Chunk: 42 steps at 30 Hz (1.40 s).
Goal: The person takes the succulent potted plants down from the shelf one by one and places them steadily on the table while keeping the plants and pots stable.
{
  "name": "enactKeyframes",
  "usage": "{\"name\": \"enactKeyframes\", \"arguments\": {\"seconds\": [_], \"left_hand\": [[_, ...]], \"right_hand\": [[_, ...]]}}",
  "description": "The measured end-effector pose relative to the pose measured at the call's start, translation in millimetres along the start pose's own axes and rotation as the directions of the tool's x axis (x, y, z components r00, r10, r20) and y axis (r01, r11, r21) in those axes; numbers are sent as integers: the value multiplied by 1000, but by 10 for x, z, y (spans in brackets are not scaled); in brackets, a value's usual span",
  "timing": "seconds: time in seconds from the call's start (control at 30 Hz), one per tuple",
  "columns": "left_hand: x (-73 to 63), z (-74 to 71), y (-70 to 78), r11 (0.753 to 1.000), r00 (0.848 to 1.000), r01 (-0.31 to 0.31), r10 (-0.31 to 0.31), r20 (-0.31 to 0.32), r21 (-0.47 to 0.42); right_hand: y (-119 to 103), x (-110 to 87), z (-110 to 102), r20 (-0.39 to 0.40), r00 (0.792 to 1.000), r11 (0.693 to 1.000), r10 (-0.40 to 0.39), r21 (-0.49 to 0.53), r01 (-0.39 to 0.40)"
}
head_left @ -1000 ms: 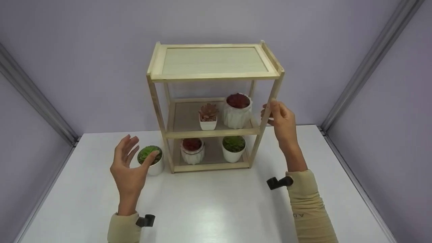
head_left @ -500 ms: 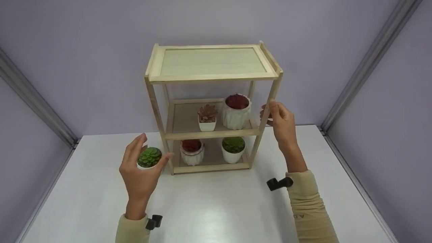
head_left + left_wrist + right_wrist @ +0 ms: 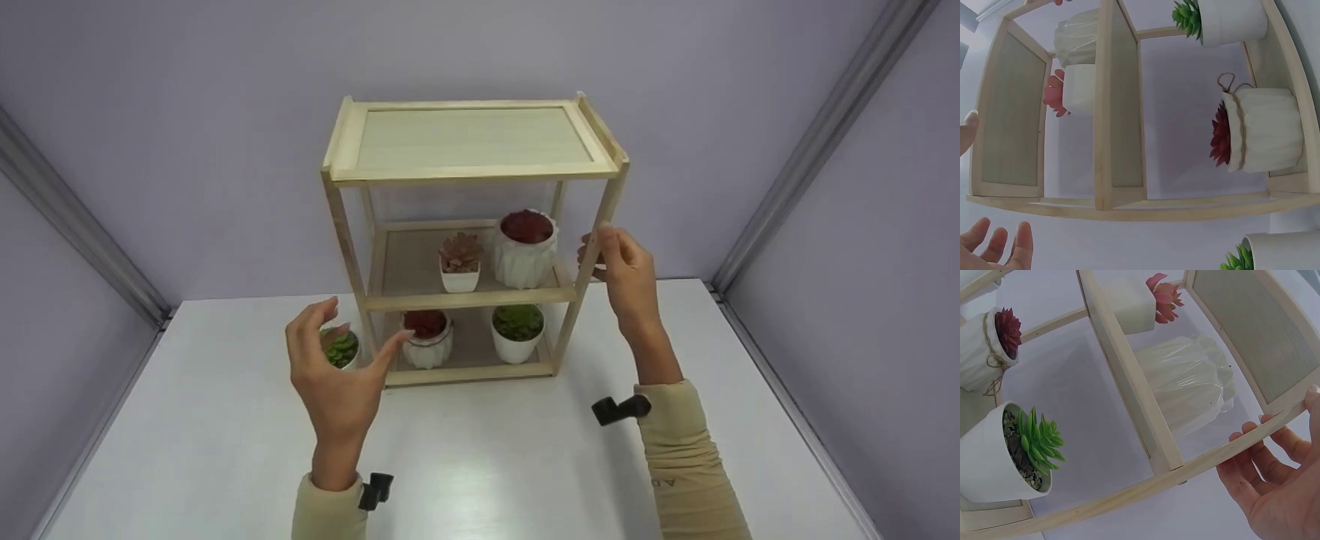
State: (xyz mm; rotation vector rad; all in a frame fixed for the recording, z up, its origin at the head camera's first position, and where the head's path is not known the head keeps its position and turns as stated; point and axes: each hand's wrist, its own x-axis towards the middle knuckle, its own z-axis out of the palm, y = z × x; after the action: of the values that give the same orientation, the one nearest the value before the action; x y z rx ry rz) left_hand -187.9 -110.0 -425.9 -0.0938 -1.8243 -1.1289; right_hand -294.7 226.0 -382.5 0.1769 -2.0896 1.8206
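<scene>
My left hand hovers with fingers and thumb spread apart, holding nothing, before the left front post of a wooden shelf rack. Behind its fingers, partly hidden, a green succulent in a white pot stands on the table left of the rack. My right hand grips the rack's right front post; the right wrist view shows the fingers curled round that wood. A pink succulent in a small white pot and a red one in a large ribbed white pot sit on the middle shelf.
On the bottom shelf are a red succulent in a twine-tied white pot and a green succulent in a white pot. The rack stands on a white table near the pale back wall, with side walls left and right.
My left hand has moved right, passing in front of the green succulent beside the rack, its thumb now overlapping the lower shelf. My right hand stays on the post.
</scene>
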Motion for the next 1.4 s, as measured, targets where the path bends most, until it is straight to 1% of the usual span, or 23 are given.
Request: {"name": "enactKeyframes", "arguments": {"seconds": [0.1,0.2,0.3,0.4,0.5,0.67,0.87,1.0,1.13,1.27,1.4], "left_hand": [[-16,68,56,1000,999,24,-24,-23,0],[-33,141,108,999,999,38,-38,-18,-5],[-53,214,155,999,999,50,-50,15,-2],[-70,272,186,998,996,64,-65,68,23],[-75,321,210,997,991,64,-70,115,48],[-77,414,240,996,986,82,-88,145,47],[-54,544,239,990,971,141,-144,192,29],[-46,627,252,985,966,170,-174,191,35],[-56,716,285,983,972,167,-178,154,80],[-65,824,330,979,975,168,-182,129,111],[-69,934,364,973,970,198,-212,121,118]], "right_hand": [[-4,-2,-3,3,1000,1000,3,-4,-3],[-12,-8,-6,6,1000,1000,5,8,-5],[-16,-12,-4,8,1000,1000,5,11,-5],[-18,-10,5,12,1000,1000,6,10,-6],[-15,-5,13,16,1000,1000,6,5,-6],[-15,1,11,18,1000,1000,-5,20,4],[-7,7,4,10,1000,1000,-9,28,9],[-4,5,3,11,1000,1000,-6,27,6],[-15,1,2,10,1000,1000,-9,29,9],[-11,-3,1,8,1000,998,-9,55,9],[2,-6,7,9,1000,998,-12,69,12]]}}
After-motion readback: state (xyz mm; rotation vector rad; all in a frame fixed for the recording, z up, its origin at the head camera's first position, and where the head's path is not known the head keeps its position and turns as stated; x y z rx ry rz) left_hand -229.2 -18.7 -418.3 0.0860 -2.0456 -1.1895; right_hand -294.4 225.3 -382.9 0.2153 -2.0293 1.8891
